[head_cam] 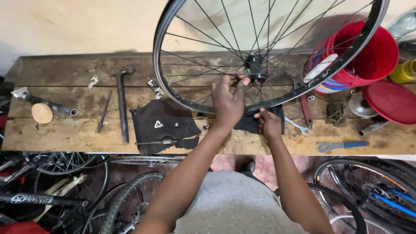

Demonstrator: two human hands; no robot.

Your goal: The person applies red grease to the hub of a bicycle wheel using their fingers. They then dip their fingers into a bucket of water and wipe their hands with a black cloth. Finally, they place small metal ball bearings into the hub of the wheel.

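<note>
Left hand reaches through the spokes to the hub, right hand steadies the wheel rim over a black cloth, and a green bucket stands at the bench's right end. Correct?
Not quite: the head view shows the bucket is red, not green. The rest holds.

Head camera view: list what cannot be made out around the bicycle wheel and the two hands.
- Bicycle wheel: its top is cut off by the upper edge of the head view.
- Left hand: the fingertips reach among the spokes near the hub; what they pinch is too small to tell.
- Right hand: it grips a black cloth at the rim, hiding part of it.
- Red bucket: partly hidden behind the rim.
</note>
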